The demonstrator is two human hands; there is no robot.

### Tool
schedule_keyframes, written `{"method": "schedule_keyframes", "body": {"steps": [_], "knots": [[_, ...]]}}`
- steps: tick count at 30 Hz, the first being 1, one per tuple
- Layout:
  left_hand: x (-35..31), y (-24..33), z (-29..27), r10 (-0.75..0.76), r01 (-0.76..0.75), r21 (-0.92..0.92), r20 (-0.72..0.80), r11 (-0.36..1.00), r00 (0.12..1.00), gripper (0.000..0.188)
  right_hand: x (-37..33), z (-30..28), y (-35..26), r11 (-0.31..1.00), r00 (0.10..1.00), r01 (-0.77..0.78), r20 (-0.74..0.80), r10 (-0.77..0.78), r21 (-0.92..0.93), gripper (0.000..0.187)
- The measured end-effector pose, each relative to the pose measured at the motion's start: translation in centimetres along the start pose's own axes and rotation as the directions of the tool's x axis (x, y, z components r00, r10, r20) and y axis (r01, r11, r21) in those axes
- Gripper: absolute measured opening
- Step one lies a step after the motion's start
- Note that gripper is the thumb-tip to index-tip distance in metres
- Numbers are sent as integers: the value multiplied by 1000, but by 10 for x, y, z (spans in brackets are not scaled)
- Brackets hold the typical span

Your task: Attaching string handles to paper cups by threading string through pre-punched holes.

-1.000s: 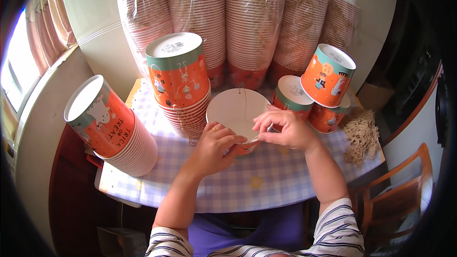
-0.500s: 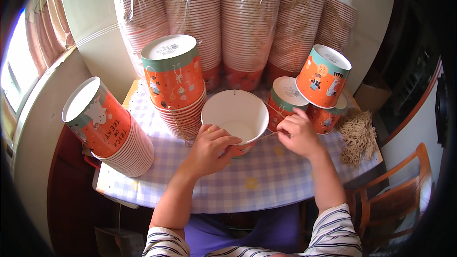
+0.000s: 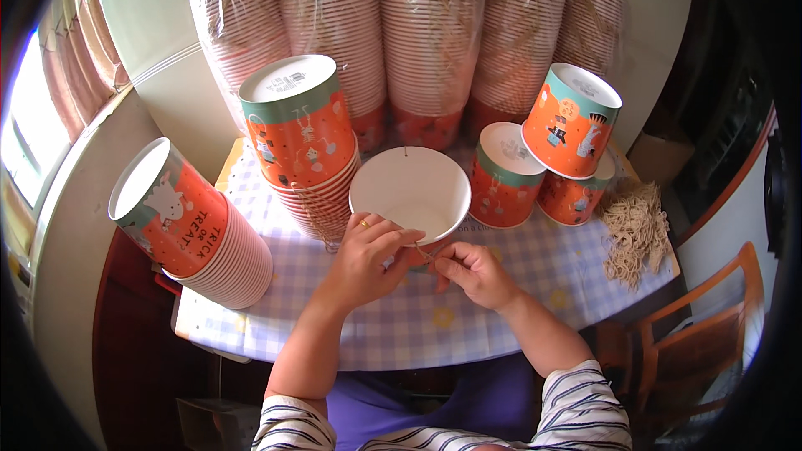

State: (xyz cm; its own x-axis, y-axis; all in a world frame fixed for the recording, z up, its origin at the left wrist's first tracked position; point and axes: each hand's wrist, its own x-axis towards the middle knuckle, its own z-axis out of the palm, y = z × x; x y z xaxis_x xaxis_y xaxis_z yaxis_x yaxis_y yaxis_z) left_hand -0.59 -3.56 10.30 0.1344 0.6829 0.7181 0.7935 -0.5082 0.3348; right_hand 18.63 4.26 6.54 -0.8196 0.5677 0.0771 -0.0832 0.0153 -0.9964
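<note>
An open white-lined paper bucket (image 3: 409, 188) stands upright at the middle of the table, a small hole near its far rim. My left hand (image 3: 373, 252) is closed at its near rim, fingers over the edge and thumb side toward the front. My right hand (image 3: 478, 274) is pinched just right of it, close to the bucket's orange outer wall. A thin tan string (image 3: 426, 253) runs between my fingertips at the near rim; its ends are hidden by the fingers.
Upside-down bucket stacks stand left (image 3: 194, 225) and back left (image 3: 296, 134). Three single upturned buckets are at right, one bucket (image 3: 572, 121) resting atop the others. Tan strings (image 3: 635, 234) lie in a heap at the right edge. Plastic-wrapped stacks (image 3: 430, 42) line the back.
My right hand has moved left and toward me, from beside the bucket to its near rim, bringing the string along. My left hand stays at the rim.
</note>
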Motion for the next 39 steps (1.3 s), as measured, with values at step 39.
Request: {"method": "schedule_keyframes", "body": {"steps": [39], "knots": [[-1, 0, 10, 75, -71, 90, -34, 993, 997, 43, 7, 25, 14, 990, 978, -6, -205, 35, 140, 13]]}}
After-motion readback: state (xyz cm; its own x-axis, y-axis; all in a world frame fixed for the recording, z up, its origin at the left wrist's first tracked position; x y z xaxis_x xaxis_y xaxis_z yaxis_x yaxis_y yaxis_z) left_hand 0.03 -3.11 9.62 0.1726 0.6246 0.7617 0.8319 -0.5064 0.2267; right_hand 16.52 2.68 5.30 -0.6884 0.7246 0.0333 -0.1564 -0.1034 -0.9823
